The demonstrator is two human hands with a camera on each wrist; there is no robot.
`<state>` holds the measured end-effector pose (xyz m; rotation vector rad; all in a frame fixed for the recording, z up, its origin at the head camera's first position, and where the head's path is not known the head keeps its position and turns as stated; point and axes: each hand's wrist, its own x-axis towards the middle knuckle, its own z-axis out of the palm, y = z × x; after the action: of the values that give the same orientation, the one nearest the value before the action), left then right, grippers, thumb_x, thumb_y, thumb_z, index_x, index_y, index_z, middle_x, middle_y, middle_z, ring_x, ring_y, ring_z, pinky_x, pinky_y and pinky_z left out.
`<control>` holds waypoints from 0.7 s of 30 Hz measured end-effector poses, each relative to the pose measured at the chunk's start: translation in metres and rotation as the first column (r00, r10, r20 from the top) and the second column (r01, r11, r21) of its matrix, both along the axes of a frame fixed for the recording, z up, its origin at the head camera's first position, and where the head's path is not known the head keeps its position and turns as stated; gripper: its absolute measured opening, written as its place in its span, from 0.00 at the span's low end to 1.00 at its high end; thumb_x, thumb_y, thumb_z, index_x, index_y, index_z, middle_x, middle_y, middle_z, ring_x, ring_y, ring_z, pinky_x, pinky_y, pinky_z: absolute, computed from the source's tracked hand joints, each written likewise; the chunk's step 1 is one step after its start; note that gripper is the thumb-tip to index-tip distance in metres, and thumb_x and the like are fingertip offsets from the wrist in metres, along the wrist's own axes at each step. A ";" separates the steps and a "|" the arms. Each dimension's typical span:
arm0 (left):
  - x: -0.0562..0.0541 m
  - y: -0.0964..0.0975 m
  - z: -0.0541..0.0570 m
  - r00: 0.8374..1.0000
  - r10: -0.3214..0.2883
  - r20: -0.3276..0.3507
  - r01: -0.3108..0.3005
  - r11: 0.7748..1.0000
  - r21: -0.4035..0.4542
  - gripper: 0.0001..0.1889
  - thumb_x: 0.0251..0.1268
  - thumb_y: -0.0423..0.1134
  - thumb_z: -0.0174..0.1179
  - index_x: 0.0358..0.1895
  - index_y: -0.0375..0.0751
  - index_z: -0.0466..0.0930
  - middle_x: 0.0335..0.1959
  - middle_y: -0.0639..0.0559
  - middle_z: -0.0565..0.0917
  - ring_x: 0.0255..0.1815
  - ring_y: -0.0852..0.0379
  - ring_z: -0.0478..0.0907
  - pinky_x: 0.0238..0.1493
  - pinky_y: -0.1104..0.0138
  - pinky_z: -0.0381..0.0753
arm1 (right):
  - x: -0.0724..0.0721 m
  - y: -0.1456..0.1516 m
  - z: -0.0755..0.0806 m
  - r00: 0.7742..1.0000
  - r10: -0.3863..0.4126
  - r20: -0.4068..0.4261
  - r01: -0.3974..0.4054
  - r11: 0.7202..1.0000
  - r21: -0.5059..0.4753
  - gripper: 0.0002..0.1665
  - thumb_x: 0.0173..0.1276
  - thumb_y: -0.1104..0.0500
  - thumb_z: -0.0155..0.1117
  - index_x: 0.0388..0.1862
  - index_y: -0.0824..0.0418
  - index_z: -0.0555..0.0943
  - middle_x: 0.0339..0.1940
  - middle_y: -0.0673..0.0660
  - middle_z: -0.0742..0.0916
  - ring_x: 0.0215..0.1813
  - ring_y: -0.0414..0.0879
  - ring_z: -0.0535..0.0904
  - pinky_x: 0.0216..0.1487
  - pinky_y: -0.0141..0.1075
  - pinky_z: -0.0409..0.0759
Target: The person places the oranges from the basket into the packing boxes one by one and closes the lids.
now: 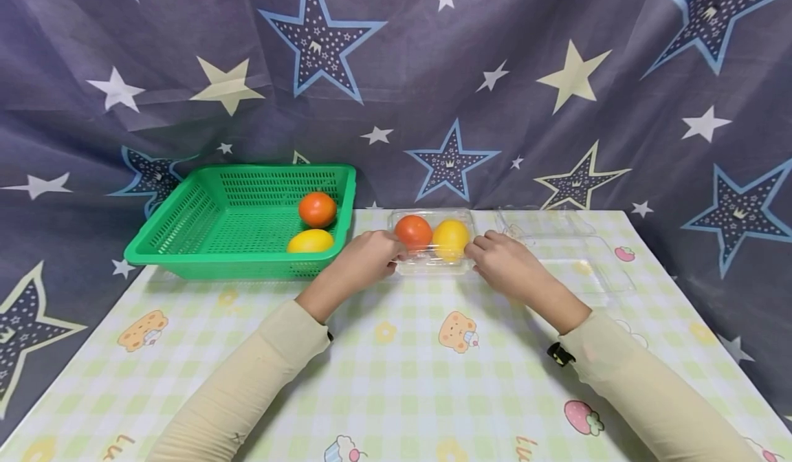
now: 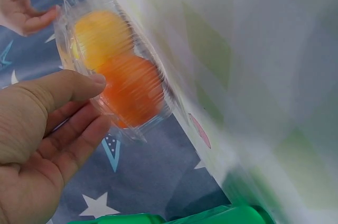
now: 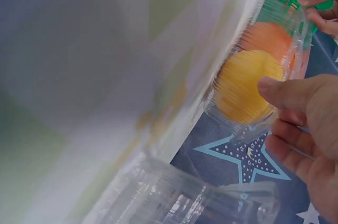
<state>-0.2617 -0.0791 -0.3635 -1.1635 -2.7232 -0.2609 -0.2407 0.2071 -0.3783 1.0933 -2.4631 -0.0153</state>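
A clear plastic clamshell box (image 1: 431, 268) stands near the back edge of the table, holding a round orange-red fruit (image 1: 412, 232) on the left and a yellow fruit (image 1: 451, 238) on the right. My left hand (image 1: 372, 256) pinches the rim at its front left corner, thumb on the near side in the left wrist view. At the front right corner, my right hand (image 1: 509, 264) pinches the rim between thumb (image 3: 282, 91) and fingers. Through the ribbed plastic wall (image 2: 138, 84), both fruits show in the wrist views.
Left of the box stands a green perforated basket (image 1: 204, 269) with another orange-red fruit (image 1: 317, 210) and a yellow fruit (image 1: 311, 241) at its right end. An open clear clamshell box (image 1: 588, 276) lies to the right. Behind the table hangs a star-patterned curtain (image 1: 396, 63).
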 end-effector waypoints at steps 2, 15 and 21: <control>0.000 0.000 0.000 1.000 -0.001 0.004 0.001 1.000 0.003 0.14 0.56 0.22 0.67 0.42 0.41 0.92 0.40 0.53 0.90 0.42 0.54 0.86 0.46 0.62 0.85 | -0.001 0.000 -0.001 0.999 0.014 -0.034 -0.014 1.000 0.005 0.12 0.59 0.67 0.76 0.41 0.64 0.84 0.37 0.59 0.87 0.39 0.54 0.81 0.45 0.43 0.83; 0.000 -0.001 0.000 1.000 0.005 0.000 -0.005 1.000 0.014 0.15 0.54 0.21 0.66 0.42 0.41 0.92 0.40 0.53 0.90 0.42 0.54 0.86 0.47 0.62 0.85 | -0.007 -0.001 -0.004 0.992 0.091 -0.085 -0.091 0.996 0.009 0.08 0.61 0.71 0.70 0.40 0.67 0.85 0.36 0.61 0.88 0.38 0.54 0.84 0.43 0.41 0.84; -0.001 0.000 -0.001 1.000 0.008 0.000 -0.008 1.000 0.005 0.15 0.55 0.22 0.67 0.43 0.42 0.92 0.40 0.53 0.90 0.42 0.54 0.86 0.47 0.62 0.85 | -0.009 0.000 -0.005 0.991 0.101 -0.091 -0.100 0.995 0.011 0.08 0.59 0.72 0.71 0.38 0.67 0.85 0.34 0.61 0.87 0.37 0.53 0.83 0.41 0.40 0.84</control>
<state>-0.2626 -0.0790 -0.3648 -1.1510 -2.7255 -0.2664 -0.2495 0.2068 -0.3832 1.1916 -2.3263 -0.0421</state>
